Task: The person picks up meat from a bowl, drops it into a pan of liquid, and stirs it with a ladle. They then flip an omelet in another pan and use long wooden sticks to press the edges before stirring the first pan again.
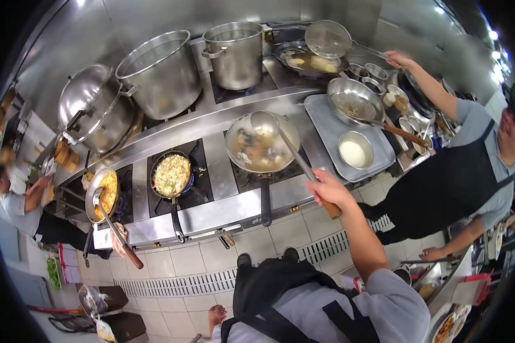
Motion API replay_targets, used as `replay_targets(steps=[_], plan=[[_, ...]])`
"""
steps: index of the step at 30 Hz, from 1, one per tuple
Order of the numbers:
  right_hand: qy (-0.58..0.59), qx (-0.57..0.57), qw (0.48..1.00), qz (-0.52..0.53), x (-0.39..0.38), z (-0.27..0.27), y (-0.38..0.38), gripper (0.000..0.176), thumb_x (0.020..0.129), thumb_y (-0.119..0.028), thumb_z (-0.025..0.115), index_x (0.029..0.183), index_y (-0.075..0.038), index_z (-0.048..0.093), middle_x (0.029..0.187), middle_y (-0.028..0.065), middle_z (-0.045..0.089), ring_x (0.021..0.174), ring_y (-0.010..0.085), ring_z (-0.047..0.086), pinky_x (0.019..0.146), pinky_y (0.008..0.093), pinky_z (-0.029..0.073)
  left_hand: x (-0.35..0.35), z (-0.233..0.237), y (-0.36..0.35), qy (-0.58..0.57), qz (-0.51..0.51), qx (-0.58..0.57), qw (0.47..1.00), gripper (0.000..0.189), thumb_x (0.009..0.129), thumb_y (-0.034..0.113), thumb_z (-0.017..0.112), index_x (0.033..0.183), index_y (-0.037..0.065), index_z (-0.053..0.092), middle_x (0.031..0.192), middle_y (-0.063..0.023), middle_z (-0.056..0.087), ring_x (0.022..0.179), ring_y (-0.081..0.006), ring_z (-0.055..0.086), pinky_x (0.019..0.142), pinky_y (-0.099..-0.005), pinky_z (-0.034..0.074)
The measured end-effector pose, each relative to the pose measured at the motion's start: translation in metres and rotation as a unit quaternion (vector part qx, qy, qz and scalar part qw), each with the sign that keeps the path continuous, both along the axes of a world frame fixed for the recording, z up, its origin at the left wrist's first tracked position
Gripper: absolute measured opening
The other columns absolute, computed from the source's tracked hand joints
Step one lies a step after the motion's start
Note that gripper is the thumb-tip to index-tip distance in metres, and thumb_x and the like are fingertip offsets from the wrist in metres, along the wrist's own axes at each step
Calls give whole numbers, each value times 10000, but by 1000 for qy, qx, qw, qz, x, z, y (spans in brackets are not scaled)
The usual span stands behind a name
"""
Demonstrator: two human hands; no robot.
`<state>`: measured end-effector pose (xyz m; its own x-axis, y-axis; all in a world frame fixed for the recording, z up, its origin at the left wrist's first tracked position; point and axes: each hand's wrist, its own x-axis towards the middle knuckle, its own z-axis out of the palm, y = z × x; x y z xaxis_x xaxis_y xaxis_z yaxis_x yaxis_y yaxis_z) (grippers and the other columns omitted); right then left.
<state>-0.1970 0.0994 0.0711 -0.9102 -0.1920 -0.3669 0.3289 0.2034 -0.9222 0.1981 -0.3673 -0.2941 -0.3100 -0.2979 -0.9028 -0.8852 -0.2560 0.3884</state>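
My right hand is closed around the wooden-ended handle of a long ladle. The ladle's round metal bowl rests at the far side of a frying pan of cloudy broth with pale and dark pieces in it. That pan sits on a burner, its black handle toward me. Low in the view, my left hand hangs beside my body over the floor, its fingers loosely curled, with nothing visible in them. Left of the broth pan, a black pan of chopped food stands over a blue flame.
Large steel pots line the back of the stove. Farther left is a pan of yellow food with a ladle. A grey tray carries a metal pan and a bowl of white liquid. At right, a co-worker holds a strainer over a wok.
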Motion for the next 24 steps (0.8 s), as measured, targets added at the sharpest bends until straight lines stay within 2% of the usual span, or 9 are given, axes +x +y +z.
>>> replay_targets(steps=[1, 2, 5, 9, 12, 14, 16, 20, 24], plan=[[5, 35, 999, -6, 1, 3, 6, 330, 849, -99, 538, 1152, 12, 467, 607, 36, 485, 427, 114, 468, 383, 266, 396, -8, -4, 10, 49, 20, 12, 999, 187, 845, 173, 530, 987, 57, 568, 741, -57, 606, 651, -184, 602, 534, -332, 478], [-6, 35, 999, 4, 5, 7, 12, 330, 849, -99, 538, 1152, 12, 467, 607, 36, 485, 427, 114, 468, 383, 266, 396, -6, -3, 19, 91, 40, 23, 995, 213, 830, 88, 537, 1019, -10, 556, 744, -94, 608, 632, -184, 606, 494, -298, 473], [56, 103, 993, -6, 6, 14, 24, 499, 844, -90, 537, 1320, -57, 392, 627, 40, 498, 422, 108, 468, 378, 263, 400, -21, 15, 38, 76, -14, -31, 997, 296, 834, 134, 562, 1109, 43, 500, 795, -71, 629, 617, -171, 605, 498, -291, 455], [77, 149, 986, -13, 13, -2, 32, 500, 850, -67, 517, 1331, -52, 381, 648, 40, 508, 418, 105, 463, 374, 262, 390, -19, 24, 30, 90, -30, -81, 992, 373, 803, 74, 579, 1158, 22, 477, 834, -100, 648, 645, -181, 617, 500, -311, 457], [73, 14, 997, -17, 23, -23, 28, 487, 856, -44, 501, 1328, -44, 382, 644, 31, 501, 404, 100, 448, 369, 257, 376, -3, 4, 9, 120, 14, -9, 993, 388, 818, 40, 541, 1193, 14, 449, 854, -128, 652, 659, -195, 617, 503, -316, 459], [116, 19, 991, -64, 41, -36, 12, 489, 857, -31, 500, 1330, -41, 379, 617, 13, 481, 392, 90, 429, 360, 251, 361, 15, -30, -16, 163, -87, 12, 983, 380, 832, 27, 506, 1206, 23, 437, 881, -150, 653, 671, -197, 614, 500, -306, 453], [83, -51, 994, -52, 49, -42, 6, 488, 859, -41, 512, 1330, -42, 381, 586, 2, 452, 391, 86, 420, 353, 244, 351, 0, 7, -18, 83, -107, -60, 989, 348, 853, 49, 483, 1199, 36, 448, 842, -137, 648, 662, -198, 603, 499, -327, 453], [106, -94, 981, -131, 66, -60, -34, 336, 870, -56, 504, 1202, -37, 458, 566, 7, 445, 389, 88, 424, 343, 236, 346, -7, -3, -66, 74, 4, 62, 995, 227, 894, 258, 434, 1034, 92, 499, 784, -87, 589, 615, -230, 556, 564, -416, 458], [101, -244, 947, -182, 52, -45, -61, 82, 885, -112, 496, 919, -39, 482, 554, 36, 453, 371, 104, 408, 330, 236, 339, -6, -19, -116, 96, 105, -32, 989, 377, 834, 123, 495, 1199, 49, 432, 818, -96, 614, 645, -189, 574, 510, -352, 449]])
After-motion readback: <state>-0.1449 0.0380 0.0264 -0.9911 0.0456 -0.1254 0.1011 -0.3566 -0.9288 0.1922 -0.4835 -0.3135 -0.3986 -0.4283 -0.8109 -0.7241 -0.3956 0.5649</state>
